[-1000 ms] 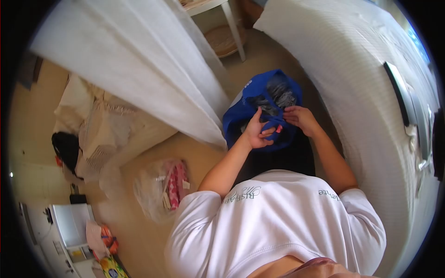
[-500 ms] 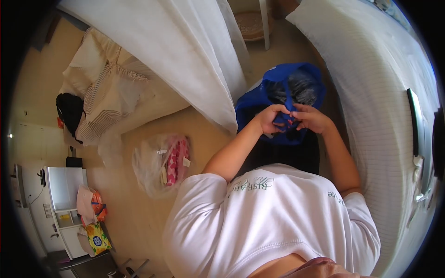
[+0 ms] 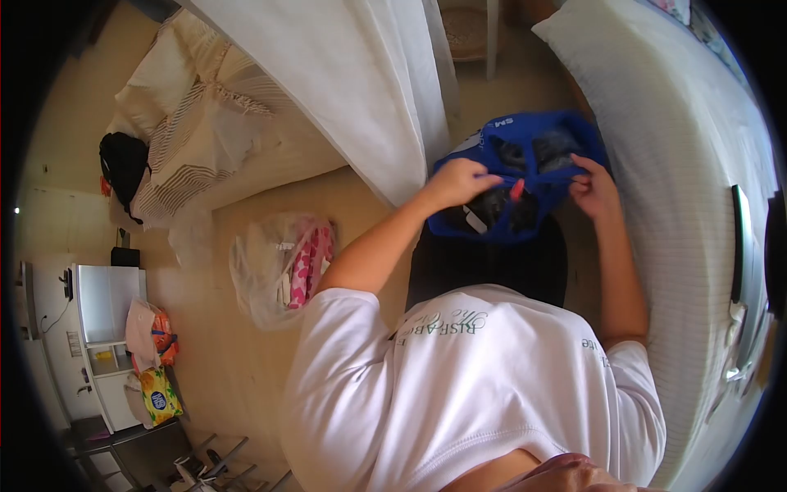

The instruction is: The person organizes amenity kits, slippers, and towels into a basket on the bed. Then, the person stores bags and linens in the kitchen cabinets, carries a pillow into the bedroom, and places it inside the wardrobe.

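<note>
Lying between hands (image 3: 461, 182) (image 3: 595, 190), open blue bag (image 3: 531, 162)

Home bedroom, with bed (image 3: 664, 213), curtain (image 3: 352, 70)

Deep in the blue bag with white lettering (image 3: 589, 135), the dark contents (image 3: 557, 146) are too dim to name; the top edge cuts off a slim white leg (image 3: 492, 41); at lower left, the yellow patterned packet's (image 3: 160, 395) fine print defies reading.

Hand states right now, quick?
Left hand: closed, pinching the blue bag near its opening.
Right hand: fingers curled at the bag's edge; can't tell if it's gripping.
</note>
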`<action>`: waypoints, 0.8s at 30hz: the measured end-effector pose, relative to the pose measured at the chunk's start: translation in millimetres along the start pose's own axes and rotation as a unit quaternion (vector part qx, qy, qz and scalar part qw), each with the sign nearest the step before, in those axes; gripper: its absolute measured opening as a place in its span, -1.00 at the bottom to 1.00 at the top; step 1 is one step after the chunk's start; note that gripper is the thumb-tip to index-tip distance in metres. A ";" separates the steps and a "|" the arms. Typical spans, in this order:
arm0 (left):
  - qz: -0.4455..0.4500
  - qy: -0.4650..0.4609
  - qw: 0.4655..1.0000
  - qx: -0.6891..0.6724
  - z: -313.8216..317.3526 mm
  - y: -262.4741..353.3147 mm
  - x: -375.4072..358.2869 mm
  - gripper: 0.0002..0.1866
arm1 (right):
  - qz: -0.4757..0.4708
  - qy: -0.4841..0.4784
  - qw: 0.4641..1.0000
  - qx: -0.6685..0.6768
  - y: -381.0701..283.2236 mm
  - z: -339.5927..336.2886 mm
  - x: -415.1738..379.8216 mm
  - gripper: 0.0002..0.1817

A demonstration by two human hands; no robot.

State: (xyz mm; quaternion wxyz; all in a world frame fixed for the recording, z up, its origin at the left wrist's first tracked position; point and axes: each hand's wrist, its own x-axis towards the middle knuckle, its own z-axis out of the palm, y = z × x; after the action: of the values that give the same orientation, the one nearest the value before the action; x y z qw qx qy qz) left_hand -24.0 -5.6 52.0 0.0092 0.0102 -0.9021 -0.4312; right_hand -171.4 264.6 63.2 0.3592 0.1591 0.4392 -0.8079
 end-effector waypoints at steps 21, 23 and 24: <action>0.197 0.022 0.946 -0.257 26.4 44.5 -11.7 -0.33 | -0.344 -0.186 0.711 -0.584 27.9 71.7 -98.1 -0.78; 0.117 -0.002 0.987 -0.108 26.7 62.7 -7.3 -0.38 | -0.354 -0.181 0.700 -0.593 32.8 85.1 -94.4 -0.76; 0.074 -0.014 0.997 -0.034 26.8 70.1 -4.5 -0.41 | -0.359 -0.177 0.695 -0.598 33.1 89.3 -91.8 -0.76</action>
State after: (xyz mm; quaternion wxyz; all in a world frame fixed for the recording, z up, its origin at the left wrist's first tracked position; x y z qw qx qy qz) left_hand -20.9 59.4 89.6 0.0289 -0.0628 -0.8853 -0.4598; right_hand -78.9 219.7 146.3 0.1326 -0.4045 0.7817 -0.4557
